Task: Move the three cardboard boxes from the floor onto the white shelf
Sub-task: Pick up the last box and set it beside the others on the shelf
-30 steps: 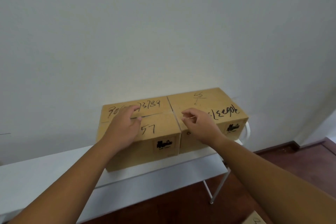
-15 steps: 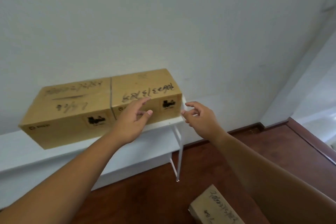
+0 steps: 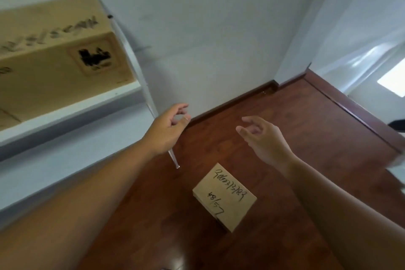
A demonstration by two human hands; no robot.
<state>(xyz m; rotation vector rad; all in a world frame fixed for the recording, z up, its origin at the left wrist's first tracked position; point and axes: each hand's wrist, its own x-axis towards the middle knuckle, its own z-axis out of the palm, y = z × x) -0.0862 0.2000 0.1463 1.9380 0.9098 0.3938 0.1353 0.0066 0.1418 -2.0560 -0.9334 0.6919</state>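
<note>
Both hands have left the boxes on the shelf (image 3: 72, 103); left hand (image 3: 168, 126) and right hand (image 3: 266, 136) are now empty, fingers loosely apart, above the last box (image 3: 224, 196) on the floor (image 3: 306, 116).

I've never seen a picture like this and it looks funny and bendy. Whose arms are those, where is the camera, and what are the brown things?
The camera sits on a person's head and looks forward and down, so you see what they see. Its wide lens makes straight things look curved. The two arms belong to that person: the left hand and the right hand both hang in the air with loose fingers, holding nothing. The brown things are cardboard boxes with numbers written on them. One box stands on the white shelf by the wall, at the left. Another cardboard box lies on the reddish wooden floor, below the hands. The person's job is putting boxes on the shelf, so that floor one still waits.
</note>
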